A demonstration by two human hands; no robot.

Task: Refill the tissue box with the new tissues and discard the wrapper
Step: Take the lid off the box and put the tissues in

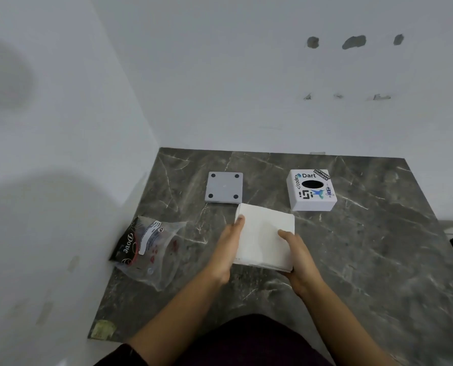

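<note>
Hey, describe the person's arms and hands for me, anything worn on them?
Both forearms are bare up to near the elbows. The left hand and right hand wear no gloves, and no rings, watch or bracelets are visible. A dark sleeve edge shows at the left elbow.

A dark marbled tabletop [352, 260] sits in a white wall [220, 75] corner (three patched holes [353, 42] above).

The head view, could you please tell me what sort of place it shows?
Probably a bare room corner at home: a dark marble-look surface against plain white walls with patched holes.
</note>
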